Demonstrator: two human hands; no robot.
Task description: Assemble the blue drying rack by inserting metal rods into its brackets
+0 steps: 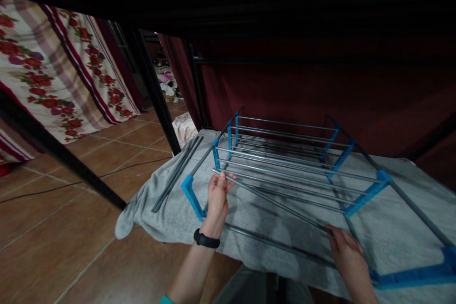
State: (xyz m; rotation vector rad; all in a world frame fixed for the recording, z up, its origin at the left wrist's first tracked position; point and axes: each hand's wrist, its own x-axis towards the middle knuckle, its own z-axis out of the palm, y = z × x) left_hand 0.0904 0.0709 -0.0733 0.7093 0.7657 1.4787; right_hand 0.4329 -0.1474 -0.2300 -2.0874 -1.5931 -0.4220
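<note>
A thin grey metal rod point(278, 203) slants across the front of a rack frame, held at both ends. My left hand point(218, 190), with a black band on its wrist, pinches the rod near its left end. Around the rod's right end the fingers of my right hand point(347, 251) are closed. The rack point(285, 152) has grey tubes joined by blue plastic brackets, with several rods spanning its back part. One blue bracket point(192, 194) stands just left of my left hand; another point(413, 275) lies at the lower right, beyond my right hand.
Several loose rods point(178, 173) lie on the grey blanket point(160, 221) to the left. Black metal bed posts point(156, 90) and a dark overhead frame surround the space. A maroon curtain point(285, 85) hangs behind. Floral cloth point(46, 76) hangs at the left, above a tiled floor with a cable point(117, 170).
</note>
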